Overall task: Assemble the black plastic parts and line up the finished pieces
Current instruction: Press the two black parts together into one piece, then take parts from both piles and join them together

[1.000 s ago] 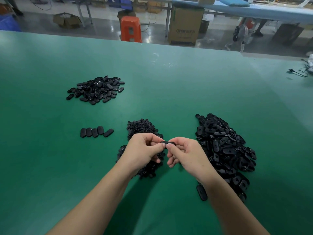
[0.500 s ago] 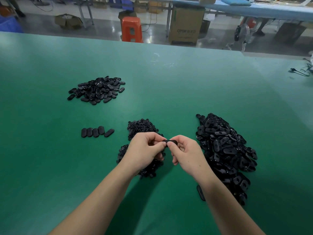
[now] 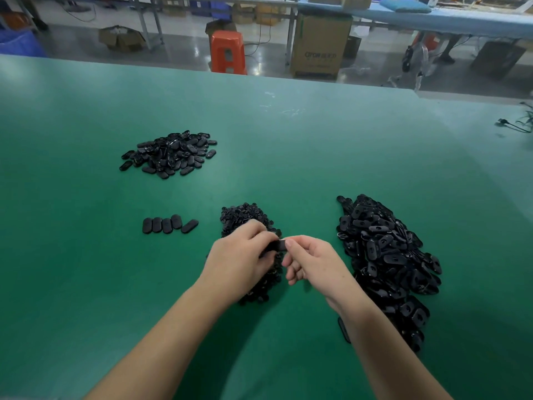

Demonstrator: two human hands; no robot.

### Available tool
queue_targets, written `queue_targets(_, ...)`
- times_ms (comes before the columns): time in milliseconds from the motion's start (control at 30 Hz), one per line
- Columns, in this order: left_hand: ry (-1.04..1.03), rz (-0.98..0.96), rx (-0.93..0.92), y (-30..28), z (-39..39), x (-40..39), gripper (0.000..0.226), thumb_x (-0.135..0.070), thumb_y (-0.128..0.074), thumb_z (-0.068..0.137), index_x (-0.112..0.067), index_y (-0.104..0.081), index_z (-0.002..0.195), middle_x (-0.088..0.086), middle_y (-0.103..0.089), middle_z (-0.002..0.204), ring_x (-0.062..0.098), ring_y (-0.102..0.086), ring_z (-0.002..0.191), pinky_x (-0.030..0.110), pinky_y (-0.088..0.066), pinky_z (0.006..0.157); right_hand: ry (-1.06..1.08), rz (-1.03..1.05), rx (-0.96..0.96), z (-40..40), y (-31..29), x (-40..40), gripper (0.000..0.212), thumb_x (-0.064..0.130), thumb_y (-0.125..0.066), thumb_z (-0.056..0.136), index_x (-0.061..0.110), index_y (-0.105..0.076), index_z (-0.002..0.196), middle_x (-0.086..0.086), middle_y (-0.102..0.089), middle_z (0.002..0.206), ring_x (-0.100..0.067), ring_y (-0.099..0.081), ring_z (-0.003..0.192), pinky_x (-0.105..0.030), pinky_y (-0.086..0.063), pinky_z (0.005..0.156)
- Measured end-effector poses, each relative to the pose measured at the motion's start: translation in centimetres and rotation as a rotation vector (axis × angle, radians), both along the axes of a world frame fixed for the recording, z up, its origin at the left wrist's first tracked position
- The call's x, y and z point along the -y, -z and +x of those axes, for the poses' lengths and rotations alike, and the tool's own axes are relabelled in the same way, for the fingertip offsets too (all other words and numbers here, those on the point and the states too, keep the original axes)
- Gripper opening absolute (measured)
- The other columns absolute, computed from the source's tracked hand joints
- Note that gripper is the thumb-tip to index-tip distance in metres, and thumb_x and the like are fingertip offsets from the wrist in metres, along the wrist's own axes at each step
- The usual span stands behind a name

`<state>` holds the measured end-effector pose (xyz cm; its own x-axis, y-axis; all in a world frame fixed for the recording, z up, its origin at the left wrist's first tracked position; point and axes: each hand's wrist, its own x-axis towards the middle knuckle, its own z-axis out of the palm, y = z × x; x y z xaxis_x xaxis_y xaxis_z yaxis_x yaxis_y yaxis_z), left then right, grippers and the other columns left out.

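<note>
a single black part (image 3: 279,245) is pinched between both hands, held up over the small-piece pile (image 3: 248,217) near the middle of the green table (image 3: 86,284). the left hand (image 3: 239,261) has its fingers curled round the part's left end, the right hand (image 3: 314,261) has thumb and forefinger clamped on the right end, so the long axis runs pretty much left to right, straight across between the two sets of fingertips. whether the two halves are snapped together yet can't be told, too much is hidden by fingers

the thing the next move probably hangs on: the row of finished pieces (image 3: 168,225) lies off to the left of the hands, toward the table's left edge, each one lying with its long axis pointing away from the near edge, the last one tilted. the left hand is clearly the nearer one to that row, so the part would likely need turning about a quarter turn to match. the big pile of shells (image 3: 383,255) sits just right of the right hand, the far pile (image 3: 170,154) further back on the left
</note>
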<state>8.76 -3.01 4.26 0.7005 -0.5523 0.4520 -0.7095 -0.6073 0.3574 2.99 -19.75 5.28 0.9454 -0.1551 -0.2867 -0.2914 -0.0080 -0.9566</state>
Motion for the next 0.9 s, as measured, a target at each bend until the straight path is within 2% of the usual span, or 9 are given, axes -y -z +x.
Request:
queue_targets(100, -0.212, -0.021, -0.146, 0.9, 2.4, -1.8, 0.021, -0.031, -0.073, 0.086, -0.027, -0.071, 0.106, -0.011, -0.061, 0.104, 0.014, -0.063, 0.078, 0.03, -0.051, 0.065, -0.031, -0.179, -0.037, -0.1, 0.8, 0.1, 0.015, 0.027, -0.056, 0.104, 0.017, -0.067, 0.103, -0.001, -0.062, 0.071, -0.012, -0.058, 0.054, -0.029, -0.053, 0.056)
queue_targets(200, -0.499, 0.01, -0.281, 2.8, 5.7, -5.0, 0.023, -0.035, -0.068, 0.091, -0.023, -0.071, 0.11, -0.007, -0.061, 0.107, 0.015, -0.061, 0.079, 0.032, -0.052, 0.068, -0.109, -0.537, -0.079, -0.5, 1.9, 0.7, 0.013, 0.035, -0.057, 0.102, 0.027, -0.067, 0.099, 0.001, -0.063, 0.071, -0.015, -0.059, 0.059, -0.038, -0.056, 0.069)
queue_targets(267, -0.619, 0.058, -0.359, 4.2, 7.3, -7.0, 0.026, -0.035, -0.066, 0.093, -0.019, -0.07, 0.114, -0.003, -0.061, 0.11, 0.019, -0.062, 0.084, 0.035, -0.054, 0.07, -0.128, -0.74, -0.074, -0.8, 2.6, 1.1, 0.013, 0.038, -0.056, 0.101, 0.03, -0.066, 0.103, 0.01, -0.06, 0.071, -0.015, -0.056, 0.06, -0.036, -0.054, 0.068)
queue_targets(333, -0.672, 0.114, -0.429, 5.5, 8.3, -8.3, 0.029, -0.034, -0.064, 0.095, -0.018, -0.069, 0.118, 0.001, -0.058, 0.114, 0.023, -0.061, 0.085, 0.036, -0.053, 0.07, -0.142, -0.943, -0.073, -1.0, 3.1, 1.6, 0.02, 0.037, -0.054, 0.103, 0.029, -0.064, 0.118, 0.013, -0.062, 0.091, -0.011, -0.059, 0.073, -0.033, -0.053, 0.074)
queue_targets(433, -0.701, 0.162, -0.427, 6.6, 8.8, -8.8, 0.03, -0.036, -0.063, 0.096, -0.019, -0.066, 0.12, 0.002, -0.053, 0.114, 0.024, -0.06, 0.079, 0.035, -0.052, 0.066, -0.151, -1.171, -0.13, -1.2, 3.5, 2.9, 0.033, 0.034, -0.053, 0.104, 0.027, -0.053, 0.136, 0.004, -0.054, 0.124, -0.015, -0.062, 0.098, -0.031, -0.05, 0.081)
queue_targets(567, -0.639, 0.133, -0.263, 6.8, 8.4, -8.3, 0.028, -0.038, -0.065, 0.095, -0.015, -0.07, 0.11, 0.003, -0.057, 0.109, 0.025, -0.059, 0.086, 0.034, -0.051, 0.061, -0.176, -1.256, -0.227, -0.9, 3.5, 4.2, 0.042, 0.033, -0.059, 0.101, 0.023, -0.046, 0.14, -0.001, -0.048, 0.132, -0.015, -0.055, 0.083, -0.027, -0.042, 0.07)
queue_targets(667, -0.56, 0.194, -0.088, 7.4, 7.9, -8.1, 0.027, -0.031, -0.059, 0.097, -0.012, -0.078, 0.099, 0.007, -0.068, 0.108, 0.031, -0.057, 0.097, 0.039, -0.05, 0.069, -0.253, -1.303, -0.295, -0.8, 3.4, 5.0, 0.042, 0.035, -0.061, 0.1, 0.023, -0.047, 0.137, 0.0, -0.05, 0.13, -0.019, -0.061, 0.092, -0.03, -0.044, 0.072)
queue_targets(767, -0.59, 0.26, -0.051, 7.7, 7.6, -7.9, 0.035, -0.034, -0.05, 0.097, -0.016, -0.079, 0.104, 0.005, -0.072, 0.117, 0.035, -0.054, 0.1, 0.045, -0.042, 0.083, -0.303, -1.305, -0.325, -0.6, 3.3, 5.4, 0.042, 0.04, -0.064, 0.097, 0.023, -0.05, 0.133, 0.001, -0.055, 0.127, -0.021, -0.062, 0.106, -0.032, -0.047, 0.08)
queue_targets(900, -0.601, 0.332, -0.109, 7.8, 7.6, -7.5, 0.032, -0.038, -0.052, 0.1, -0.024, -0.074, 0.118, -0.001, -0.069, 0.127, 0.032, -0.051, 0.107, 0.044, -0.036, 0.089, -0.333, -1.294, -0.314, -0.3, 3.7, 5.2, 0.036, 0.043, -0.065, 0.097, 0.024, -0.055, 0.126, 0.004, -0.058, 0.121, -0.019, -0.061, 0.107, -0.031, -0.043, 0.08)
